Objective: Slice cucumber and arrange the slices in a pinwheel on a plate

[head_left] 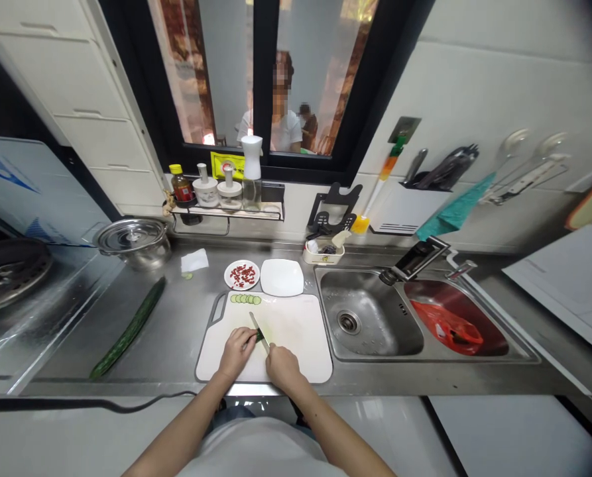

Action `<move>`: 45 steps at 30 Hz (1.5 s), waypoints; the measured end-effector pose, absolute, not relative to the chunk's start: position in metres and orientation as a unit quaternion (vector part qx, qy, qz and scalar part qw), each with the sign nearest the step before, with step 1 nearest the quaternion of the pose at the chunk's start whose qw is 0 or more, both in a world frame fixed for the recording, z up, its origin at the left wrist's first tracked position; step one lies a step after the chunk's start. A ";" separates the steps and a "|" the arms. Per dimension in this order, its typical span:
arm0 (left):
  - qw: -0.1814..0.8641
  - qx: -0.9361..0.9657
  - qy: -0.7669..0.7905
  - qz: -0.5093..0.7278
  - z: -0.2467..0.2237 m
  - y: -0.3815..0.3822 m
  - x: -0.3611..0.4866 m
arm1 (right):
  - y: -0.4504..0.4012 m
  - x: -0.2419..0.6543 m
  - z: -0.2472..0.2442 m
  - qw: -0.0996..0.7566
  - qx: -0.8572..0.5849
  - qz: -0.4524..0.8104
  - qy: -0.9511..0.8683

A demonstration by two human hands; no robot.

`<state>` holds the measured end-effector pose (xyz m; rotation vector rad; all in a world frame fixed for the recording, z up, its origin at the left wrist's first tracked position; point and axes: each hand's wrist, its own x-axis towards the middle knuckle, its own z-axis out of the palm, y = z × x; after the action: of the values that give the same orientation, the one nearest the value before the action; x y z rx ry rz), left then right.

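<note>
My right hand (282, 366) is closed around the handle of a knife (258, 330), whose blade slants up and left over the cutting board (296, 331). Beside the blade, my left hand (238, 352) grips a short dark green piece of cucumber (260, 335) against the board. The blade touches or lies very near that piece; whether it has cut in I cannot tell. A row of several cucumber slices (246, 299) lies along the board's far left edge. Behind the board stand a plate of chopped red pieces (242, 274) and a white square plate (282, 277).
A long whole cucumber (129, 329) lies on the steel counter at left, near a lidded pot (132, 242). A double sink (370, 318) is right of the board, with a red plastic bag (447, 326) in its far basin. A condiment shelf (231, 212) hangs below the window.
</note>
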<state>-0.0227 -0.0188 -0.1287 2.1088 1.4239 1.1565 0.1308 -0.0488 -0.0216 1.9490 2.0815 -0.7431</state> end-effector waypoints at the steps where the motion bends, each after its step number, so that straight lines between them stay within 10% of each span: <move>1: 0.173 0.743 0.502 0.407 -0.129 -0.019 -0.023 | -0.052 0.132 -0.021 0.099 0.658 -0.251 0.703; 45: 0.156 0.673 0.566 0.451 -0.060 -0.002 -0.001 | -0.049 0.202 0.007 0.030 0.716 -0.040 0.697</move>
<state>-0.0015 -0.0021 -0.0596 1.9261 1.6211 1.2907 0.2021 -0.0487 0.0066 2.2058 2.1475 -0.1243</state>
